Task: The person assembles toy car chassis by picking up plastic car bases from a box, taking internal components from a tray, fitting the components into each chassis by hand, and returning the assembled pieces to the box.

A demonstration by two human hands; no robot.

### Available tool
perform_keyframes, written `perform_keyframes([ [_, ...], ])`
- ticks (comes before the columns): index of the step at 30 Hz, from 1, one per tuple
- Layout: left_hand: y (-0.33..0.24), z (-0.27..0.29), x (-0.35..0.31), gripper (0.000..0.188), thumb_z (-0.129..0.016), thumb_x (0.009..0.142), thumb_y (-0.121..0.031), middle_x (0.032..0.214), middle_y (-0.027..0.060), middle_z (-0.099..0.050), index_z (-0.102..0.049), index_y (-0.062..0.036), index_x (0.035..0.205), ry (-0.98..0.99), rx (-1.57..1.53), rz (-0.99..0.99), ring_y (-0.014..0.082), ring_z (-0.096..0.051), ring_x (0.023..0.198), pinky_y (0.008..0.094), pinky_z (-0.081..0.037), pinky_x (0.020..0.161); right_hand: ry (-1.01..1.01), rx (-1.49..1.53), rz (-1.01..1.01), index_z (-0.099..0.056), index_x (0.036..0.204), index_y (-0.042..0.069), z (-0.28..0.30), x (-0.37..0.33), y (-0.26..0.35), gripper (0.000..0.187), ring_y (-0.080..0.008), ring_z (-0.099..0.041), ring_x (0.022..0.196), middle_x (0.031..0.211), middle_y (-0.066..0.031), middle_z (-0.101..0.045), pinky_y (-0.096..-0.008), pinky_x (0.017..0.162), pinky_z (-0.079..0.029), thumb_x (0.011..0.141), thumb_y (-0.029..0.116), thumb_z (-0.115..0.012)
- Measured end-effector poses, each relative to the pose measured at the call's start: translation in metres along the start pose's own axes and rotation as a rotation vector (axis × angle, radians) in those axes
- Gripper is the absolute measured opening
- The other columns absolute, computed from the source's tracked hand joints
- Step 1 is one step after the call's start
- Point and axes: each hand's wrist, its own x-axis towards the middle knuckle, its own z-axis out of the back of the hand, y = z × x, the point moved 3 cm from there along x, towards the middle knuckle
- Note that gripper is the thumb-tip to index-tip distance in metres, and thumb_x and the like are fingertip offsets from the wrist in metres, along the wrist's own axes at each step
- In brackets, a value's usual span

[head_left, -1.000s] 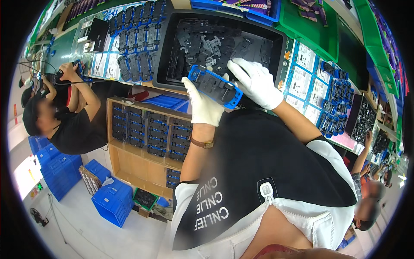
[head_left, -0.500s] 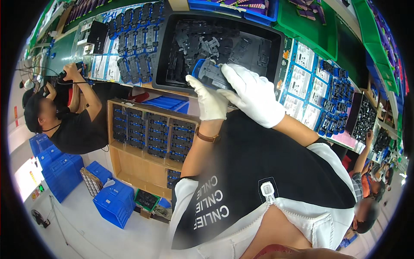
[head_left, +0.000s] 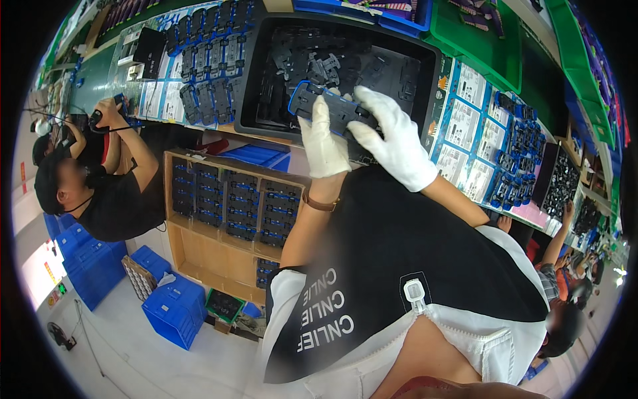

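Note:
Both my hands wear white gloves and hold a black plastic chassis-like part with a blue edge over the near side of a black bin. My left hand grips the part from below, its thumb across the upper face. At the right end, my right hand closes on the part between thumb and fingers. Loose dark plastic pieces lie in the bin behind the part. The fingertips under the part are mostly hidden.
Rows of similar black-and-blue parts stand left of the bin, and more at the right. Below the bench, a cardboard box holds several such parts. Green trays sit at the back right. A co-worker works at the left.
The part has turned from a tilted pose to show a long, flat face. My left thumb has come over it, and my right hand has shifted from across it to its right end.

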Motion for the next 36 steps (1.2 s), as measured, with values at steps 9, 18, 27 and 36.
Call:
perform_keyframes([
  [9, 0.000, -0.013, 0.003, 0.030, -0.053, 0.097, -0.024, 0.109, 0.0135, -0.062, -0.054, 0.0002, 0.115, -0.013, 0.004, -0.014, 0.0259, -0.062, 0.098, 0.0399, -0.051, 0.089, 0.164, 0.797, -0.638, -0.049, 0.129, 0.002, -0.017, -0.014, -0.020, 0.059, -0.0088, -0.061, 0.064, 0.092, -0.0082, -0.064, -0.0229, 0.049, -0.051, 0.083, 0.032, -0.071],
  [18, 0.004, 0.005, 0.019, 0.035, -0.052, 0.097, -0.032, 0.105, 0.0119, -0.063, -0.055, -0.0011, 0.113, -0.039, 0.006, -0.001, 0.0246, -0.062, 0.098, 0.0391, -0.050, 0.089, 0.077, 0.972, -0.643, -0.052, 0.124, 0.000, -0.031, -0.017, -0.028, 0.043, -0.0139, -0.066, 0.079, 0.105, -0.0101, -0.062, -0.0255, 0.067, -0.055, 0.090, 0.023, -0.063],
  [27, -0.036, 0.081, 0.055, 0.073, -0.063, 0.090, -0.039, 0.119, 0.0126, -0.053, -0.026, -0.0018, 0.141, -0.406, 0.373, -0.092, 0.0188, -0.059, 0.090, 0.0386, -0.050, 0.079, 0.223, 0.766, -0.399, -0.031, 0.142, 0.000, -0.050, -0.001, -0.023, 0.061, -0.0208, -0.060, 0.102, 0.122, -0.0165, -0.056, -0.0325, 0.098, -0.042, 0.093, 0.028, -0.055],
  [36, -0.280, 0.285, 0.237, 0.050, -0.051, 0.096, -0.015, 0.118, 0.0100, -0.058, -0.035, -0.0055, 0.142, -0.482, 0.602, -0.511, 0.0195, -0.059, 0.094, 0.0327, -0.048, 0.082, -0.042, 0.575, -0.627, -0.052, 0.127, 0.000, 0.001, 0.022, -0.065, 0.037, -0.0150, -0.059, 0.102, 0.114, -0.0101, -0.062, -0.0275, 0.089, -0.046, 0.093, 0.016, -0.053],
])
